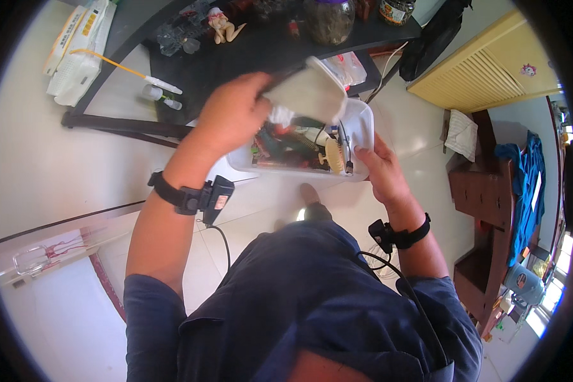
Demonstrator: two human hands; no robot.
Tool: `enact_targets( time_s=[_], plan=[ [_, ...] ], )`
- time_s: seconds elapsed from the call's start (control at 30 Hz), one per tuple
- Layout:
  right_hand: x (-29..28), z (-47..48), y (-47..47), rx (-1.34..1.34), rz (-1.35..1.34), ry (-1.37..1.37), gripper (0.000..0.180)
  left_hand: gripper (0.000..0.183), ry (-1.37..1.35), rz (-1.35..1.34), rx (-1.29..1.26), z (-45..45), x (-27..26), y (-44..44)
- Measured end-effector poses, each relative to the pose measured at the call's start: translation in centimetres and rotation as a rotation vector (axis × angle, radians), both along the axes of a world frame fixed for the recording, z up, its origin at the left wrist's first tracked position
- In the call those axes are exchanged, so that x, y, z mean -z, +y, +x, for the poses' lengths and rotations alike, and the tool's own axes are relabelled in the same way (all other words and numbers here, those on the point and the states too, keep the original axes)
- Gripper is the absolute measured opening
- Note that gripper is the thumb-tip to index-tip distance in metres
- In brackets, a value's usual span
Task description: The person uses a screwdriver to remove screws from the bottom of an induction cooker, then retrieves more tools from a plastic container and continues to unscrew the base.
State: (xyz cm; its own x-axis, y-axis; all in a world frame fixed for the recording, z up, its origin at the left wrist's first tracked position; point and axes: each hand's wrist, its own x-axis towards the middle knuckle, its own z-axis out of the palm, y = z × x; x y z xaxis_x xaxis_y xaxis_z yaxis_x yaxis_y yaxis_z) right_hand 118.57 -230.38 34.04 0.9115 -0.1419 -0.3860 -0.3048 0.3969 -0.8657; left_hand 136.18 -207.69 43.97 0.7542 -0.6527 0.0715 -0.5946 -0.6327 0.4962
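Observation:
My left hand grips a pale, blurred plastic container, tilted over a white plastic bin. Something white and crumpled shows beside its fingers, too blurred to name. At the bin's right end, my right hand holds the wall, with the thumb over the rim. Inside the bin lie a cream scalp brush, a black cable with a plug, and a mix of other small items. The tilted container hides part of the bin's far side.
Behind the bin stands a black shelf bearing a figurine, a glass jar and a small labelled jar. A yellow louvred panel and brown wooden furniture are on the right. Cables hang from both wrist straps.

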Motion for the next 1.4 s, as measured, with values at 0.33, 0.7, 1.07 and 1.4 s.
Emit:
enact_targets(
  time_s=[0.33,0.7,1.07,1.4],
  plan=[
    [2.7,0.2,-1.6,0.011,-0.109,-0.022,0.062,0.034,0.119,-0.526,-0.272,5.0,-0.5,0.7],
    [3.8,-2.4,-3.6,0.092,-0.13,-0.011,0.061,0.037,-0.476,0.232,-0.394,10.6,4.8,1.0],
    [3.8,-4.3,-3.8,0.148,-0.057,-0.018,0.057,0.033,-0.473,0.383,-0.447,13.8,7.8,0.7],
    [4.1,-4.5,-3.4,0.152,-0.045,-0.015,0.058,0.039,-0.385,0.389,-0.493,15.0,9.0,3.0]
  ],
)
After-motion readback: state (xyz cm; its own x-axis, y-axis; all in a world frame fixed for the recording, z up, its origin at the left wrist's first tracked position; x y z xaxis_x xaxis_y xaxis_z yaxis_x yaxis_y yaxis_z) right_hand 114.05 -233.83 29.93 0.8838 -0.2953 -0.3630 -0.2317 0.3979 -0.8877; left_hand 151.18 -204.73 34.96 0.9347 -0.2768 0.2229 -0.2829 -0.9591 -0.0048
